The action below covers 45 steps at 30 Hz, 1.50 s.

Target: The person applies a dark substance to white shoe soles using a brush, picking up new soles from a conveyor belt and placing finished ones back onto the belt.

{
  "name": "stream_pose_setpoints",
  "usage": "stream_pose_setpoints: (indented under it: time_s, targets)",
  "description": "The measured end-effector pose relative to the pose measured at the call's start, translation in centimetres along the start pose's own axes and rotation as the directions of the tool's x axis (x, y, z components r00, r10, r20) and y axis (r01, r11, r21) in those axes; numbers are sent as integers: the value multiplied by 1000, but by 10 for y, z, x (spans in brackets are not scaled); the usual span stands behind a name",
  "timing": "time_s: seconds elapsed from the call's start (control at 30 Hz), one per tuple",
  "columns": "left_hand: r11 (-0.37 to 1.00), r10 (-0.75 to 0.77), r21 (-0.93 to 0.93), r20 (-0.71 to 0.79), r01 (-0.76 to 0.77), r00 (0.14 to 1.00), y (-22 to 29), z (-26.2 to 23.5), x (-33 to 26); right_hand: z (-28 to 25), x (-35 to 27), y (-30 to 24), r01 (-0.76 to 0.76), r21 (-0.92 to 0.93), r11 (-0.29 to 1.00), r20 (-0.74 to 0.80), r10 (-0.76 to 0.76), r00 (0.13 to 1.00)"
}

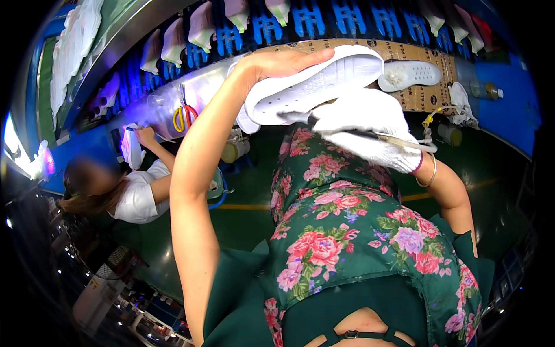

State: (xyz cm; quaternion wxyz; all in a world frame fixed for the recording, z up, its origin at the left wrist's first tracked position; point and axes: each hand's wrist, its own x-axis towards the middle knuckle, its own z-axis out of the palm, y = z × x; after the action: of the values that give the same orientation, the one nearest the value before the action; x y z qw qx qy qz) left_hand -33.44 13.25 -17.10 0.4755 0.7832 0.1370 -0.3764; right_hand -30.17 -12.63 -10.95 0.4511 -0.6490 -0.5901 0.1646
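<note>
Left hand (286,62) is closed around a white shoe (318,81), digits laid along its upper edge, the rest hidden behind it; right hand (367,118), gloved in white, is curled around a slim tool (399,141), the finger detail lost in the knit. The shoe is held up in front of the body, tilted, with its perforated side partly in view; a dark tip shows at the glove, close to the shoe's lower edge, but whether contact is made cannot be told. For clean work, the shoe should probably be kept firmly braced by the left hand, the tip run lightly and evenly along the edge, and the trailing hose (428,143) kept off the surface. Neither hand is spread wide; the left is opened only as far as the shoe's thickness, the right kept narrow. Beyond the shoe, a white sole (413,75) is seen lying on cardboard (428,103), with a bottle (487,91) to its right.
</note>
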Motion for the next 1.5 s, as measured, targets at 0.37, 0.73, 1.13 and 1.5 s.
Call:
stream_pose_setpoints:
  time_s: [0.37, 0.73, 1.13, 1.5]
  targets:
    - [-21, 424, -997, -76, -74, 903, -63, 63, 15, -24, 8, 1, -329, 461, 824, -311, 497, 810]
    - [-95, 241, -919, -393, -382, 887, -60, 135, 19, -27, 23, 14, -166, -22, 986, -244, 156, 957]
    - [-469, 419, -751, -653, -466, 631, -18, 144, -17, -18, 2, -16, -44, -7, 999, -336, 39, 941]
    - [-526, 85, -638, -697, -562, 712, 11, 159, -4, -1, 1, -18, 9, 57, 998, -440, 17, 898]
